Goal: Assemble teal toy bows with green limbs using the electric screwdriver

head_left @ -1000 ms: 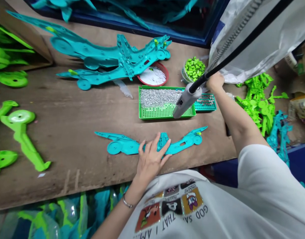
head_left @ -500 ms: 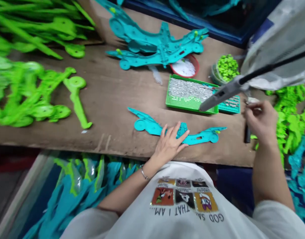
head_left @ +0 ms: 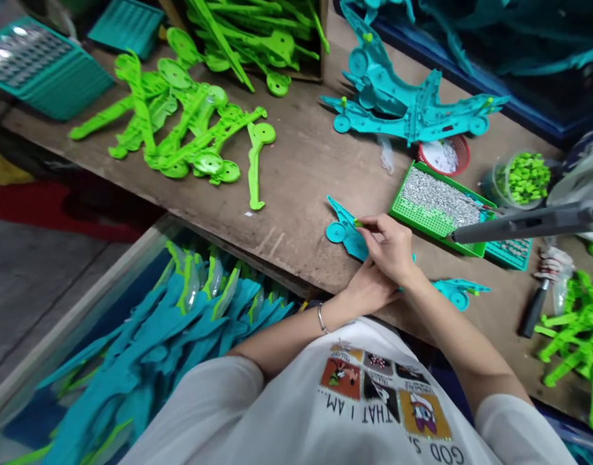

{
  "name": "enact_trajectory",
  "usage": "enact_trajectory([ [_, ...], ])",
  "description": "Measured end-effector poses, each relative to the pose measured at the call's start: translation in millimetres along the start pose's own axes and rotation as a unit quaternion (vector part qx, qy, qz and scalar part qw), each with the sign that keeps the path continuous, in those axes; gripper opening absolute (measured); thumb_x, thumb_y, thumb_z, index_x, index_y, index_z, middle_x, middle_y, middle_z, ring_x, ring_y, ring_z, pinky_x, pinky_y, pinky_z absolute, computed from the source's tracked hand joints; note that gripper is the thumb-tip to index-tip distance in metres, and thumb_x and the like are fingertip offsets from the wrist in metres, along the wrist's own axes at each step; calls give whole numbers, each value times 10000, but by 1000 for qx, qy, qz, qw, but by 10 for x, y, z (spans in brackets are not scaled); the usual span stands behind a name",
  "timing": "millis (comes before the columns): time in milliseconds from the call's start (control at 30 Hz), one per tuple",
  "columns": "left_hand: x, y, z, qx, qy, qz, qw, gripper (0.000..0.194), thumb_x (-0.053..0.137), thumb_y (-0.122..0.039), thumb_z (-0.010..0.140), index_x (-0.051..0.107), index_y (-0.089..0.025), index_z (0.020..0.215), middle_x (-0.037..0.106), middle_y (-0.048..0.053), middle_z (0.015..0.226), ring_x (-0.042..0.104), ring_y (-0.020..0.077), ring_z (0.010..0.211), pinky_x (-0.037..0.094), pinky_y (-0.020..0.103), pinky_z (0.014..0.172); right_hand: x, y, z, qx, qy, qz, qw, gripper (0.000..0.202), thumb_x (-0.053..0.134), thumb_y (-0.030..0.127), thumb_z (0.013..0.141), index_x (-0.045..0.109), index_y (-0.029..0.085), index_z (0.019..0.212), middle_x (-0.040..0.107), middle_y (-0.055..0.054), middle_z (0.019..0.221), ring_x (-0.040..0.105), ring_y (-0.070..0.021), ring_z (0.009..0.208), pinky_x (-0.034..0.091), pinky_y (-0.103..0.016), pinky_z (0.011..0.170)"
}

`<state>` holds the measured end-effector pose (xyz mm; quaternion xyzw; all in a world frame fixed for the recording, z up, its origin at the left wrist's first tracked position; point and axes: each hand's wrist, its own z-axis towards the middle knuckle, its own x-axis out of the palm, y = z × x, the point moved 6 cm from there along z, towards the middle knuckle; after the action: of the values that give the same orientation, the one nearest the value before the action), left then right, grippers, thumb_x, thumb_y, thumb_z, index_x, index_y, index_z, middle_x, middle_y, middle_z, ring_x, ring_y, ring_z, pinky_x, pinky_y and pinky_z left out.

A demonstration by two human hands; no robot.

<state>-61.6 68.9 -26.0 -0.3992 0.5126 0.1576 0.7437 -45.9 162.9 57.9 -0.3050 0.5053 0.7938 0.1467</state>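
A teal plastic part (head_left: 351, 240), long with a round disc near each end, lies on the bench in front of me. My right hand (head_left: 389, 247) is over its left half, thumb and finger pinching a small green plastic piece (head_left: 358, 223) against it. My left hand (head_left: 370, 289) is below and behind the right, at the middle of the part. Its fingers are mostly covered by the right hand. Between the hands and the part's right end (head_left: 458, 294), the surface is hidden by my right forearm.
A gray power screwdriver (head_left: 524, 225) hangs over the green basket (head_left: 435, 230) of screws. Beyond stand a red bowl (head_left: 464, 155), a tub of green pieces (head_left: 526, 179) and assembled teal parts (head_left: 413, 116). Green arms (head_left: 180, 129) pile at left; a black-handled tool (head_left: 533, 310) lies right.
My right hand has come from the right side of the bench onto the teal part's left half. The left hand is now partly under it. The view has swung left.
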Motion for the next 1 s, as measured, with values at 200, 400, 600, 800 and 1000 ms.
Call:
enact_trajectory([
  [200,-113,-31,30,3,-25,8,1000,608,351,-478,1109,315,-228,1662,367,130,1701,296,313,1592,166,531,1308,237,-89,98,-25,19,-31,999,125,621,218,973,725,250,1036,805,-56,1026,775,-222,949,645,-387,881],
  [400,-22,-30,15,4,-32,-5,999,608,335,-459,1115,299,-202,1665,402,143,1680,309,287,1594,198,492,1315,342,-93,170,-43,69,-65,995,130,599,201,977,699,256,1040,794,-64,1051,765,-231,976,632,-380,891],
  [600,20,-40,36,-1,-20,-4,1000,576,321,-402,1126,292,-189,1661,403,140,1679,366,278,1564,231,464,1312,503,-71,218,-35,155,-171,972,188,508,123,983,677,187,1037,757,-134,976,732,-260,901,583,-362,817],
  [800,-9,12,42,-25,-15,-15,999,643,360,-478,1109,331,-109,1635,468,168,1630,430,306,1509,277,478,1291,514,-107,256,1,197,-183,963,209,513,116,988,696,141,1087,764,-152,1047,743,-268,952,577,-357,845],
  [1000,-66,62,-51,-2,-42,-9,999,511,594,-499,1010,600,-236,1449,649,138,1426,518,383,1388,351,612,1208,-13,168,74,-89,92,-58,990,388,622,223,1003,599,216,1390,732,-111,1323,706,-244,1229,593,-411,1057],
])
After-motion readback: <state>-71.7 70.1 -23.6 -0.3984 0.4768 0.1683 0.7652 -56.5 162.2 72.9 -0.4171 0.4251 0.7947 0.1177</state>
